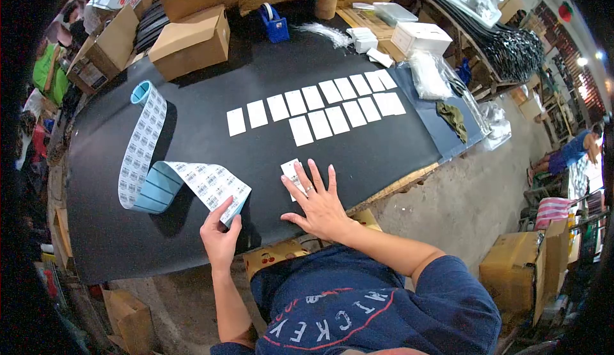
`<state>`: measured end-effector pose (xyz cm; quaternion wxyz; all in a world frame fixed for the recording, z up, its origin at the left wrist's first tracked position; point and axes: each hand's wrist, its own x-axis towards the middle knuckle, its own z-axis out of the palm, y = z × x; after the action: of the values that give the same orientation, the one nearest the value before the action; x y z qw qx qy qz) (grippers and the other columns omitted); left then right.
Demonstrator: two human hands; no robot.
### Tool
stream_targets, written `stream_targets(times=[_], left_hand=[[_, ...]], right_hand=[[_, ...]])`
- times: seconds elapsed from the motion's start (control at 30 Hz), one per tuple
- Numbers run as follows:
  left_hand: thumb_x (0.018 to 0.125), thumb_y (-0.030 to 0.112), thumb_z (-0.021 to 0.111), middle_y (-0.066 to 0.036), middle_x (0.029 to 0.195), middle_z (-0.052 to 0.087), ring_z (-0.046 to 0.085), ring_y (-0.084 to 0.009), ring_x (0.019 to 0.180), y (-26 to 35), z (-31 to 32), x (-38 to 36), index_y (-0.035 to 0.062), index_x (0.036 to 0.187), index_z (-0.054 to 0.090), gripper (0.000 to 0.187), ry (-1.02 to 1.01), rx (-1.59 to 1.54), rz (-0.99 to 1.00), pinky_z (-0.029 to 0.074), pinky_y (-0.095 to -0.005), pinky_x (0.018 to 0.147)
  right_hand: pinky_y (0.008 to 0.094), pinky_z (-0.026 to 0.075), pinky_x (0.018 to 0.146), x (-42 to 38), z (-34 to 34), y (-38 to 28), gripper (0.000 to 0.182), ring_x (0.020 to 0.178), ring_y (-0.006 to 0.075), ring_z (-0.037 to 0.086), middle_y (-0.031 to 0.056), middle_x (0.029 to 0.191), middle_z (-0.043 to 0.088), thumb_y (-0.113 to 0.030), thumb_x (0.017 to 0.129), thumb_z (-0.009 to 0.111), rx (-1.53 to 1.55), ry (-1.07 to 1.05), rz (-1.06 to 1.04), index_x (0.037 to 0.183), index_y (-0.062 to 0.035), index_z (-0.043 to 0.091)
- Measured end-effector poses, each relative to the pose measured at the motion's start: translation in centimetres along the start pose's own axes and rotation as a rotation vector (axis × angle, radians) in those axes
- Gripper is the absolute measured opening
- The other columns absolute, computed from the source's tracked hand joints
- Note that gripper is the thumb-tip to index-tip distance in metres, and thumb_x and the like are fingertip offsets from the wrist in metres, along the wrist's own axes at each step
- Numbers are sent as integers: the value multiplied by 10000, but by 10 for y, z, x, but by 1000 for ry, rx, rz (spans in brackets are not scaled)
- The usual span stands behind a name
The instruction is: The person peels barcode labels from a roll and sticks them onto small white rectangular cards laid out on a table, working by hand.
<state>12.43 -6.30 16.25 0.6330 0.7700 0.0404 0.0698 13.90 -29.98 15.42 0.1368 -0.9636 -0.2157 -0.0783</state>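
Note:
My left hand [222,232] pinches the near end of a long strip of barcode labels [206,181] between thumb and fingers. The strip, with light blue backing, curls back across the black table to a small roll at the upper left. My right hand [320,207] lies flat with fingers spread, partly over a white tag [289,171] on the table. Some print shows on that tag between the fingers. Beyond my right hand, several blank white tags [300,131] lie in two rows.
Cardboard boxes [189,43] stand at the back left. A blue tape dispenser [275,25], a brown cylinder [326,0] and a white box [421,38] are along the back. A green cloth [452,121] lies at the right edge. Another person [569,155] is at the far right.

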Motion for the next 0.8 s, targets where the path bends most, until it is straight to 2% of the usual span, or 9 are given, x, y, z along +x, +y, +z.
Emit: stream_targets(times=[0.07, 0.13, 0.3, 0.47, 0.53, 0.67, 0.7, 0.73, 0.8], left_hand=[[789, -53, 642, -116, 1082, 641, 600, -152, 974, 8, 1, 4, -25, 1161, 611, 374, -40, 89, -2, 458, -267, 866], [764, 3, 697, -143, 1029, 672, 630, -156, 908, 18, 5, 7, 15, 1117, 653, 357, -59, 276, 82, 479, -281, 804], [782, 12, 683, -151, 1018, 682, 633, -165, 926, 16, 9, 8, 15, 1099, 662, 317, -22, 267, 63, 470, -295, 831], [803, -6, 655, -144, 1018, 684, 631, -169, 946, 16, 10, 5, 14, 1105, 658, 302, 85, 253, 90, 464, -293, 843], [810, -34, 635, -124, 1075, 664, 600, -153, 987, 17, 8, 5, 1, 1126, 646, 318, 111, 199, 120, 451, -279, 874], [818, -49, 626, -107, 1111, 646, 581, -142, 1004, 27, 5, 5, 7, 1160, 630, 346, 115, 85, 104, 432, -268, 903], [824, -44, 624, -101, 1054, 665, 593, -126, 937, 26, 7, 6, 35, 1158, 642, 343, 147, 86, 159, 458, -270, 831], [824, -44, 624, -101, 1054, 665, 593, -126, 937, 25, 7, 7, 35, 1158, 642, 343, 151, 80, 154, 458, -270, 831], [818, -49, 625, -107, 1074, 659, 590, -130, 963, 22, 6, 10, 35, 1166, 637, 359, 160, 59, 150, 458, -272, 841]], right_hand=[[641, 13, 1063, 0, 1, 1, 739, 1393, 418, 100, 189, 1512, 185, -610, 872, 424, 7, -7, 4, 1436, -143, 322], [643, -5, 1060, 1, 1, 1, 727, 1395, 416, 97, 185, 1513, 185, -610, 877, 416, 13, -12, 5, 1445, -167, 310], [644, 26, 1066, 0, -2, -1, 746, 1398, 410, 89, 146, 1522, 187, -611, 874, 415, -45, -22, -1, 1440, -137, 309], [644, 5, 1066, -1, 1, 0, 743, 1400, 409, 79, 125, 1526, 189, -612, 881, 400, -37, -14, 9, 1447, -142, 295], [644, -1, 1065, 1, 1, 0, 743, 1399, 411, 79, 125, 1526, 189, -612, 882, 397, -41, -18, 5, 1447, -142, 293], [645, -11, 1062, 0, 4, 0, 741, 1396, 416, 93, 165, 1522, 170, -611, 885, 394, -55, -39, 6, 1451, -144, 287], [646, -11, 1060, 0, 4, 0, 741, 1395, 418, 98, 190, 1518, 161, -611, 886, 395, -64, -36, 7, 1452, -144, 286], [646, -11, 1060, 0, 4, -1, 741, 1395, 418, 98, 190, 1518, 161, -611, 886, 395, -69, -42, 3, 1452, -144, 286], [649, -14, 1055, 0, 4, -1, 750, 1395, 426, 92, 248, 1504, 142, -614, 885, 398, -58, -45, 19, 1456, -144, 275]])
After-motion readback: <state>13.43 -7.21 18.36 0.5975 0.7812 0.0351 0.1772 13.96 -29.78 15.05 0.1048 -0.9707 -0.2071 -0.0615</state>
